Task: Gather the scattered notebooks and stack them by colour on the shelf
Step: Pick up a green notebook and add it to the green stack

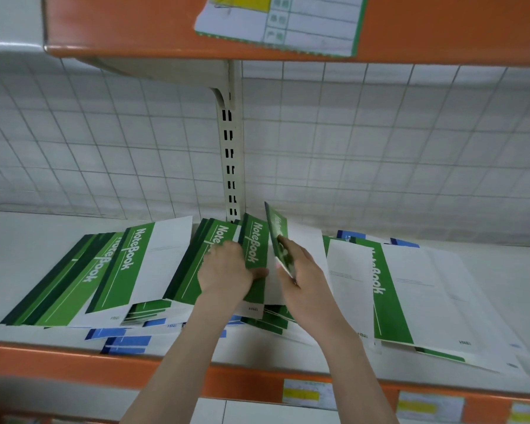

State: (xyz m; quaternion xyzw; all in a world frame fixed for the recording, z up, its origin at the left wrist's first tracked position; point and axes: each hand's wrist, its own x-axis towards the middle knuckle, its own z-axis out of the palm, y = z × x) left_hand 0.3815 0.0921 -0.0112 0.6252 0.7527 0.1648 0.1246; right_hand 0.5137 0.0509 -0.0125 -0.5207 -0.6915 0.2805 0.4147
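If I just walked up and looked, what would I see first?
Probably the green notebooks spread all over the white shelf, with "NoteBook" in big white letters. Right in the middle, the right hand holds one green notebook tipped up on edge, while the left hand rests on the middle pile. A few blue notebooks peek out from underneath near the shelf's front edge.

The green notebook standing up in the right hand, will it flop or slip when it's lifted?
The green notebook looks thin and soft-covered, so it will probably bend. The right hand pinches only its lower edge, so the top may droop. Its glossy cover could slide on the notebooks below.
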